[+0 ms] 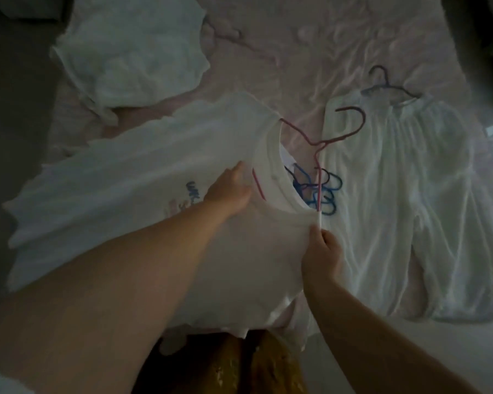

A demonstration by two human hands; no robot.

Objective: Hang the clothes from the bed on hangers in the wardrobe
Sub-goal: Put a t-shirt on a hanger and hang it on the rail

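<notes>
- White cotton-like T-shirt (131, 177): soft matt cloth, faint printed lettering, ribbed neckline.
- Thin pink hanger (319, 146): smooth coated wire by the look, slight sheen; its lower end looks white.
- Cluster of blue hangers (329, 194): same thin, smooth coated finish.
- Long white sleeveless garment (396, 200): light cloth, finely creased, matt.
- Crumpled white garment (128, 49): thin cloth, puckered.
- Pale pink bed sheet (282, 52): matt woven cloth, heavily wrinkled.
- Dark blue-grey hanger (382, 81): material unclear in dim light.

One head-worn camera looks steeply down, close over the bed (296, 52). Both forearms reach in from below.
</notes>
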